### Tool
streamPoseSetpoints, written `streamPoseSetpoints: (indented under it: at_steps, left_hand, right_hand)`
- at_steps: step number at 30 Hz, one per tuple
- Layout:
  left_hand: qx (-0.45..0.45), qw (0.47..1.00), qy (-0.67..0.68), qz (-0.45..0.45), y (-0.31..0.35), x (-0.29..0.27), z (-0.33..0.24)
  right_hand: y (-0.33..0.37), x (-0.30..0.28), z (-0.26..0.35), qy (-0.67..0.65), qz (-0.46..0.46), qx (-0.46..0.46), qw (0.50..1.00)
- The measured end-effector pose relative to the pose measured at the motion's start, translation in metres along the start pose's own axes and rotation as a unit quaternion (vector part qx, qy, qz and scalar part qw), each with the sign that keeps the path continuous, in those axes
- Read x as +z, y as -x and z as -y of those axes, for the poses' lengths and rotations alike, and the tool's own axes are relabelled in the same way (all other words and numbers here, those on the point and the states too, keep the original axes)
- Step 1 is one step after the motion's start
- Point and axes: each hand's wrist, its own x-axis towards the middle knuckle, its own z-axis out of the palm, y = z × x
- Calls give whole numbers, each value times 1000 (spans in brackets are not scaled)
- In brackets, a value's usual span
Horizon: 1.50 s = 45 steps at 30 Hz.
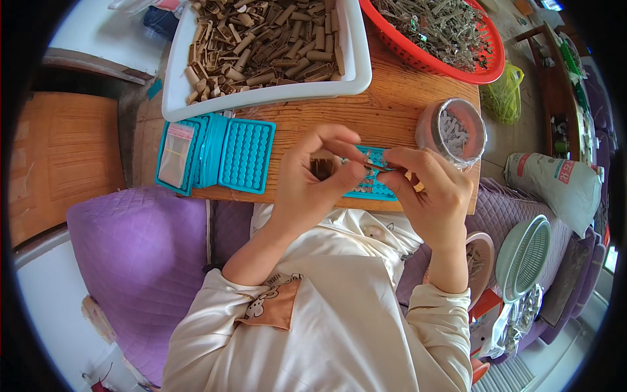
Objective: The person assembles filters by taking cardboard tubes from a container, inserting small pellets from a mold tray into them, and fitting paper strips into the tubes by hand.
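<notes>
My left hand [307, 186] and my right hand [434, 189] meet at the table's front edge, both in a pinch. A small brown piece [373, 166] runs between the fingertips of the two; its exact kind is too small to make out. Just beneath them lies a turquoise tray [372, 187] with rows of round cups, partly covered by my fingers. Small pale bits show in some of its cups.
A white bin [268, 98] of brown curved plastic pieces stands at the back left, a red basket [486, 75] of metal clips at the back right. More turquoise trays [248, 157] lie left. A clear tub [428, 124] of small grey parts sits right, on the wooden table [392, 85].
</notes>
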Motion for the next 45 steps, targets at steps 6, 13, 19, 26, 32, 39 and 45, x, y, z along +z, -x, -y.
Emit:
streamPoseSetpoints:
  at_steps: [6,13,19,26,32,39,45]
  left_hand:
    - [-20,954,293,66,-1,-6,13]
    - [104,974,193,47,11,5,13]
    - [117,975,180,60,15,-3,21]
    - [84,976,190,71,17,2,19]
    - [77,969,216,92,15,0,26]
    - [4,983,177,55,16,2,15]
    - [-12,992,129,7,12,6,8]
  right_hand:
    - [13,21,2,-116,-88,108,983]
    - [20,32,17,-156,-124,70,977]
    - [25,40,15,-191,-149,18,970]
    - [36,42,14,-206,-179,17,962]
    - [36,41,17,-179,-159,23,971]
    - [32,44,10,-131,-91,31,987]
    - [45,64,6,-232,-207,148,939]
